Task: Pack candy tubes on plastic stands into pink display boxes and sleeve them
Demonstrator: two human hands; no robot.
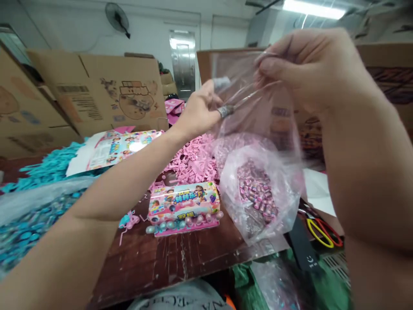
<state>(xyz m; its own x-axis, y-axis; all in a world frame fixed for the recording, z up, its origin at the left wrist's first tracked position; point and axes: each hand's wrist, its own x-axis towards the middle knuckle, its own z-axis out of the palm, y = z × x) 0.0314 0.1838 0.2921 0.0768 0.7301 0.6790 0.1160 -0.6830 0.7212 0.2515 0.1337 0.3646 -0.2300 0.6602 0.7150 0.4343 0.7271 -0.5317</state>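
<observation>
Holding up a clear bag [274, 125] above the desk [142, 262]. Pinching its top edge with the fingers of the right hand [312, 71], closed tight on the film. Reaching to its other side with the left hand [201, 107], with taped thumb and forefinger parted at the film; impossible to tell whether gripping it. Just below, on the desk: a white bag [232, 209], gaping at the top, with many small pink wrapped pieces [258, 193] inside; impossible to tell whether joined to the clear one. Left of that: a printed box [183, 199], contents hidden, with pink and blue beads [190, 221] along its near edge. At the lower left: a filmy bag [48, 196] full of blue pieces [26, 237], blurred. Behind, loose: teal pieces [48, 168] and pink parts [196, 163]. Beyond: cartons [90, 82], insides hidden.
</observation>
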